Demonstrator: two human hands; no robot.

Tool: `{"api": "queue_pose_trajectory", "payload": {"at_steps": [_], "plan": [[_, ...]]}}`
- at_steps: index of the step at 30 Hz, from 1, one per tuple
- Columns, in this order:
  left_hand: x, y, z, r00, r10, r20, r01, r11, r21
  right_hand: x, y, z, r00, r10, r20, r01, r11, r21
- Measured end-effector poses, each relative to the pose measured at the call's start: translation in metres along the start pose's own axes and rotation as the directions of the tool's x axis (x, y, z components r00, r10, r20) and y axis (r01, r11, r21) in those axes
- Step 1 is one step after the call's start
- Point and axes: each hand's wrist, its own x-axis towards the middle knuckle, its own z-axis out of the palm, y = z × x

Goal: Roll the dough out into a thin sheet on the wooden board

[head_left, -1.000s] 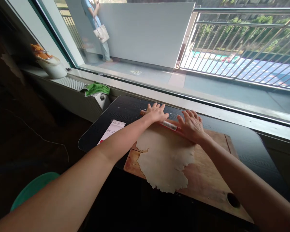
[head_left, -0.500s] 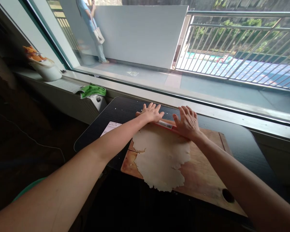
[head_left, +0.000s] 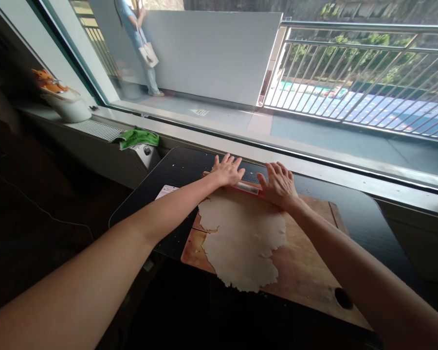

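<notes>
The left hand (head_left: 228,170) and right hand (head_left: 278,183), fingers spread, rest on a slim, reddish, labelled rod (head_left: 248,187) at the far end of a ragged, cream, doughy sheet (head_left: 244,238), whose split left edge could lengthen under uneven pressure and overhanging near edge tear if dragged. A white bucket (head_left: 68,106) and crumpled green cloth (head_left: 138,138) lie left of the round-cornered black bench (head_left: 365,214), which carries the sheet's brown wooden board (head_left: 306,253) beside a white window sill (head_left: 241,148).
</notes>
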Motion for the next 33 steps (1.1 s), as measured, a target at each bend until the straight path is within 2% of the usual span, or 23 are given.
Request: {"api": "queue_pose_trajectory", "payload": {"at_steps": [2,7,9,12,16,19,23,25,27,29,31,33], "plan": [[-0.002,0.0,-0.001,1.0,0.005,0.005,-0.005,1.0,0.001,-0.003,0.0,-0.001,1.0,0.003,0.021,-0.003,1.0,0.013],[-0.06,-0.006,0.013,0.986,0.164,-0.01,-0.163,0.986,0.041,-0.062,-0.016,-0.004,0.969,-0.231,0.082,0.229,0.973,0.034],[-0.065,-0.008,0.016,0.98,0.193,-0.046,-0.19,0.98,0.049,-0.067,-0.017,-0.004,0.963,-0.256,0.079,0.255,0.967,0.024],[-0.035,-0.007,0.013,0.988,0.126,-0.089,-0.124,0.992,0.031,-0.037,-0.008,0.0,0.984,-0.172,0.053,0.173,0.985,-0.006],[0.017,-0.004,0.002,0.998,-0.003,-0.06,0.002,1.0,-0.008,0.012,0.006,0.005,0.997,0.013,0.078,-0.014,1.0,0.003],[0.012,-0.005,0.001,1.0,0.008,-0.005,-0.008,1.0,-0.002,0.001,0.0,0.0,0.99,0.006,0.138,-0.005,1.0,-0.009],[-0.029,-0.012,0.01,0.988,0.147,0.04,-0.148,0.989,0.016,-0.048,-0.019,-0.01,0.966,-0.175,0.19,0.172,0.985,0.035],[-0.036,-0.013,0.012,0.987,0.159,0.018,-0.159,0.987,0.019,-0.054,-0.02,-0.01,0.965,-0.212,0.156,0.207,0.977,0.046],[-0.024,-0.012,0.011,0.994,0.108,-0.015,-0.108,0.994,0.007,-0.039,-0.014,-0.005,0.977,-0.189,0.102,0.186,0.982,0.034],[-0.001,-0.008,0.007,0.997,0.033,-0.068,-0.034,0.999,-0.012,-0.011,-0.003,0.002,0.992,-0.107,0.063,0.106,0.994,0.029],[0.019,-0.005,0.003,0.994,-0.024,-0.11,0.021,0.999,-0.024,0.013,0.007,0.008,0.999,-0.004,0.054,0.002,0.999,0.041],[0.025,-0.004,0.001,0.994,-0.046,-0.103,0.044,0.999,-0.021,0.02,0.009,0.009,0.997,0.036,0.074,-0.04,0.998,0.046]]}}
